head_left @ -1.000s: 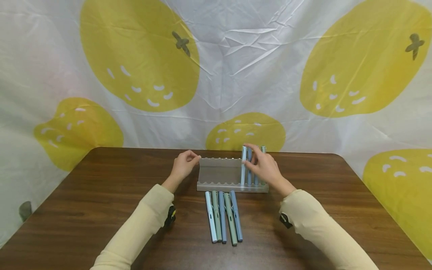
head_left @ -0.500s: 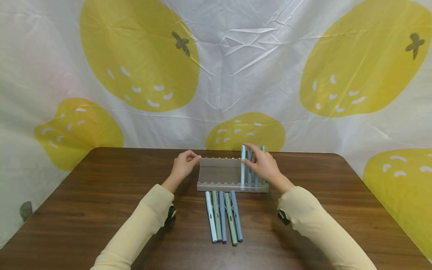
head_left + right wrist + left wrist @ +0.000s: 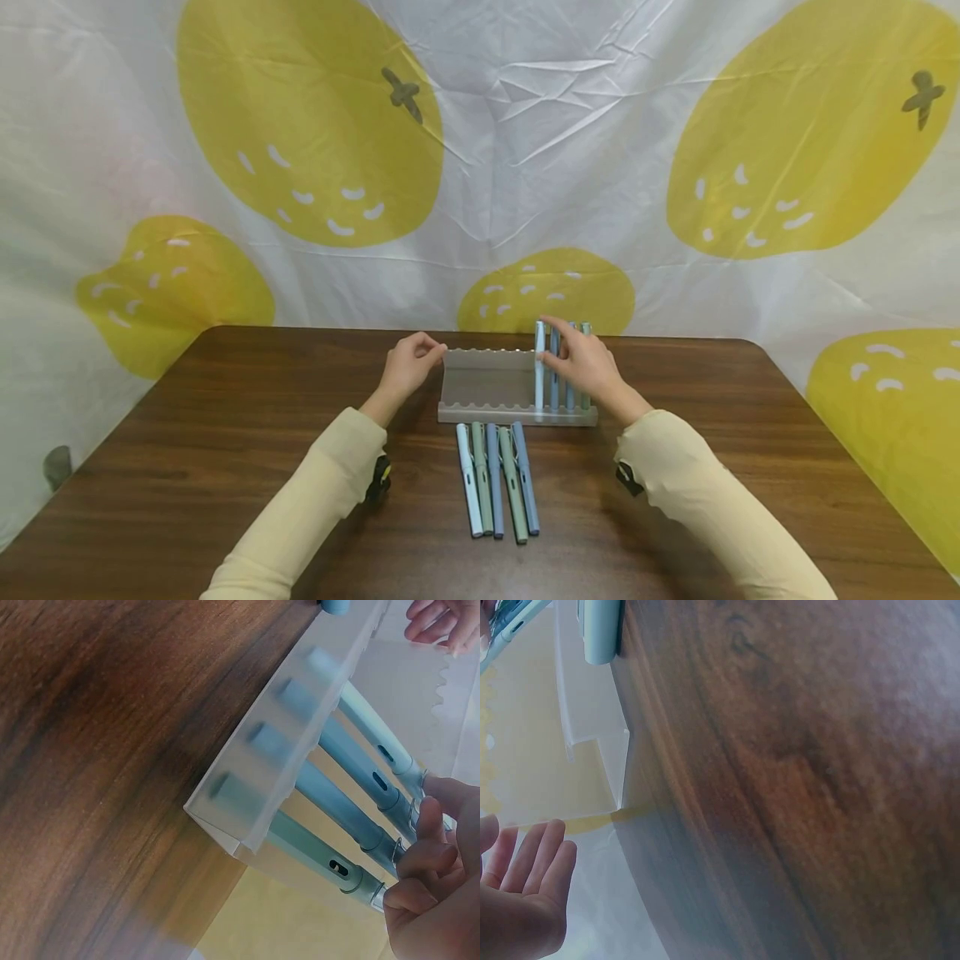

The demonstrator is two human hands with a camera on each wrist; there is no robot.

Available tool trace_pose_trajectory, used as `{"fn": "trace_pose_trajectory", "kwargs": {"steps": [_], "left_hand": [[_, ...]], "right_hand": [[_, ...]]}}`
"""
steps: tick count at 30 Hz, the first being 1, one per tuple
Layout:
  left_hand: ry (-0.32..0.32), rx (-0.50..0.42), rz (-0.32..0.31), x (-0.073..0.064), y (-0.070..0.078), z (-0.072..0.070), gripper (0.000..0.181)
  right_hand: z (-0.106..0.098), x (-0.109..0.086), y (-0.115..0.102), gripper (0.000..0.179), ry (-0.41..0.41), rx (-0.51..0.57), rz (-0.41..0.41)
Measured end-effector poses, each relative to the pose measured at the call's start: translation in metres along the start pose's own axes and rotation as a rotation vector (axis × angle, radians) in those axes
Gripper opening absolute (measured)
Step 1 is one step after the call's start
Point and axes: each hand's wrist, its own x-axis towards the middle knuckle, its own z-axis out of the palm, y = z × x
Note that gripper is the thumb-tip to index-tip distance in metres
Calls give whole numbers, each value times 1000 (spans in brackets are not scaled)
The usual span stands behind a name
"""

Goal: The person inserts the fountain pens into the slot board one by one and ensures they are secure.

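A clear pen rack (image 3: 486,383) with scalloped edges stands toward the back of the table. My left hand (image 3: 408,365) pinches its upper left corner between thumb and fingertips. My right hand (image 3: 588,365) holds the cap end of a light blue pen (image 3: 539,385) between thumb and index finger. That pen leans in a notch of the rack, its lower end behind the front lip. To its right, two darker blue pens (image 3: 356,766) and a green pen (image 3: 309,849) occupy notches, partly covered by my right hand in the head view.
In front of the rack, several capped pens lie side by side on the brown table (image 3: 315,517): light blue (image 3: 470,483), green (image 3: 513,487) and blue (image 3: 527,479). A white cloth (image 3: 555,192) with yellow fruit prints hangs behind the table.
The light blue pen has shifted slightly left and straightened in its notch, with my right hand moving along slightly. My left hand stays at the rack's corner.
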Motion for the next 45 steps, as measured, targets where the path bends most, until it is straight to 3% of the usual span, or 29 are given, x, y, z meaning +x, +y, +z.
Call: {"fn": "trace_pose_trajectory", "kwargs": {"steps": [6,11,17,21,36,45], "left_hand": [[-4,-1,3,-1,1,0,18],[-10,-4,2,0,0,0,18],[-10,-9,-7,1,-1,1,18],[-13,-6,-1,1,-2,1,19],[-19,-10,-2,0,-3,1,19],[-11,-7,-7,-1,-1,1,20]], "right_hand": [[-1,-1,-1,55,4,-6,-5],[-3,-5,-2,52,54,-4,-33],[-1,-15,-3,44,120,16,-81],[3,-25,-4,41,120,41,-91],[22,-54,-15,21,-12,67,-141],[32,-63,-23,18,-162,64,-191]]}}
